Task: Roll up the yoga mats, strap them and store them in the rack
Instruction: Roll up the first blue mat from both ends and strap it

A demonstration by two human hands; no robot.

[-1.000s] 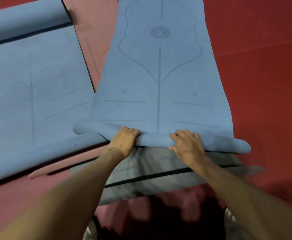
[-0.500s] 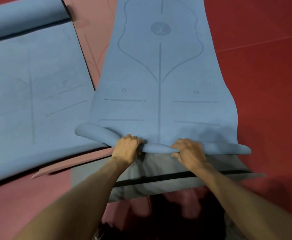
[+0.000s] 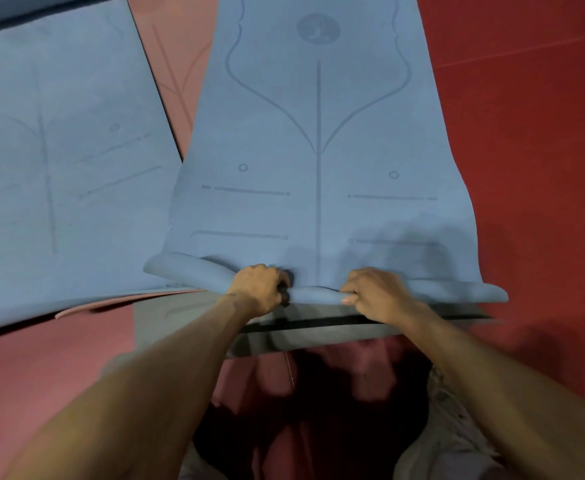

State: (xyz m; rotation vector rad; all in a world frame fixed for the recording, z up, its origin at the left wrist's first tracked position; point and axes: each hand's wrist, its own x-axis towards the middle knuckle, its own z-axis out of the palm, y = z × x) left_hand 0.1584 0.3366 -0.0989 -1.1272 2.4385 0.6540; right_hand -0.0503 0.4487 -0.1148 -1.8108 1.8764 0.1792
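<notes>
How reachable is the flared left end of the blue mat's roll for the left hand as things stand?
Probably yes: the left hand grips the roll near its middle, and the flared left end lies beside it with nothing between.

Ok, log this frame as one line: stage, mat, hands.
stage: rolling just begun | blue mat: near edge rolled, rest flat | left hand: grips roll | right hand: grips roll | second blue mat: flat, left

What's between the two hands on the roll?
Head view: only a short stretch of the rolled edge of the blue mat lies between the left hand and right hand, where the printed centre line meets it.
</notes>
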